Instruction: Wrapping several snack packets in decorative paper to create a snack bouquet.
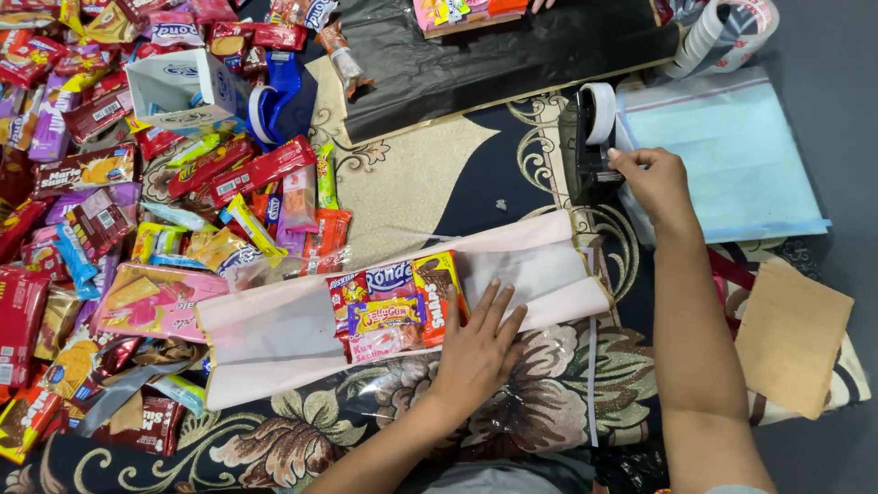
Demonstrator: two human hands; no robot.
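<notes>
The left hand (476, 352) lies flat and open at frame centre, pinning a clear-wrapped bundle of snack packets (395, 306) on its pink sheet (274, 338) so the wrap stays folded; the right hand (651, 178), upper right, pinches tape at the black dispenser (593, 137), beside loose snacks (101, 201) on the patterned floor cloth (412, 174)

Bright, even indoor light, soft shadows, glare on shiny wrappers, slight bending at the edges, mostly sharp.
</notes>
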